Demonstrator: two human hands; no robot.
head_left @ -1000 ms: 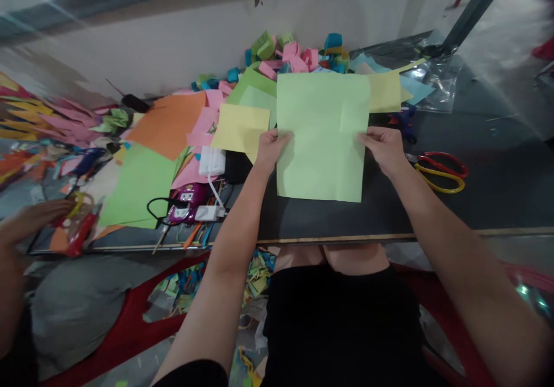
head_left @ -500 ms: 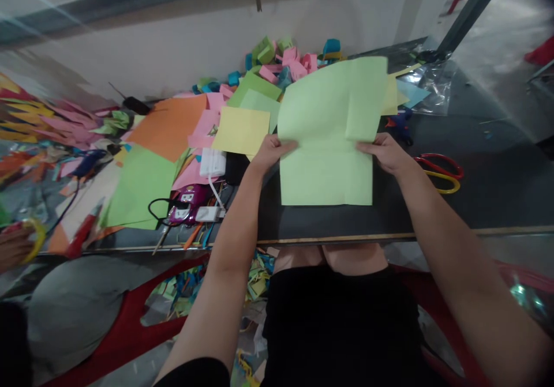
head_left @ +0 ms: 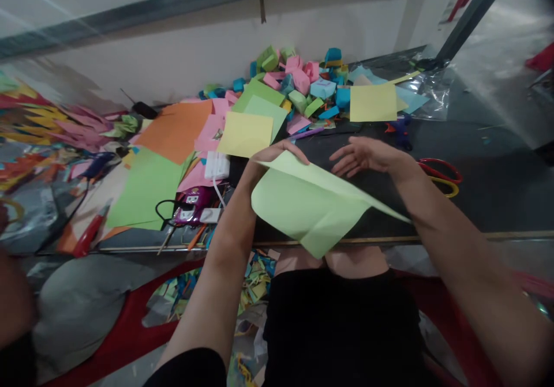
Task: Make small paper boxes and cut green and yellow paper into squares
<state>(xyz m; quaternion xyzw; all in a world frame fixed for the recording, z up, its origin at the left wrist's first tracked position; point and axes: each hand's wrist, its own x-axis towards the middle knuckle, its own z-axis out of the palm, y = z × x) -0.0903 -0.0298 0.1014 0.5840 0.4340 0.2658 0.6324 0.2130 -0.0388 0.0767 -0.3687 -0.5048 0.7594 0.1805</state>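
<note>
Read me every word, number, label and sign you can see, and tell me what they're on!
There are none I can read.
Light green sheet in the left hand: no writing visible.
Yellow sheet at the back: no writing visible.
White adapter and purple power strip: any print is too small or blurred to read.

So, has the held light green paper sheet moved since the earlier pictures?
Yes, down the picture: the light green paper sheet now overlaps the table's front edge; earlier it was wholly above it in view.
</note>
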